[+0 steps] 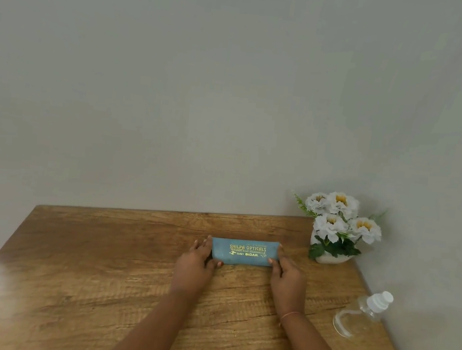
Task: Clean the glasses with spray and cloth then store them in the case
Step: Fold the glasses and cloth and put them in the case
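Note:
A light blue glasses case (244,251) with gold lettering lies closed on the wooden table (99,275), toward the far side. My left hand (197,262) grips its left end, fingers over the far edge and thumb at the near edge. My right hand (287,277) grips the right end the same way. A clear spray bottle (360,314) with a white cap lies on its side near the table's right edge. No glasses or cloth are in view.
A white pot of white artificial flowers (335,228) stands at the back right corner, close to the case's right end. A plain wall runs behind and to the right of the table. Bare tabletop spreads to the left and front.

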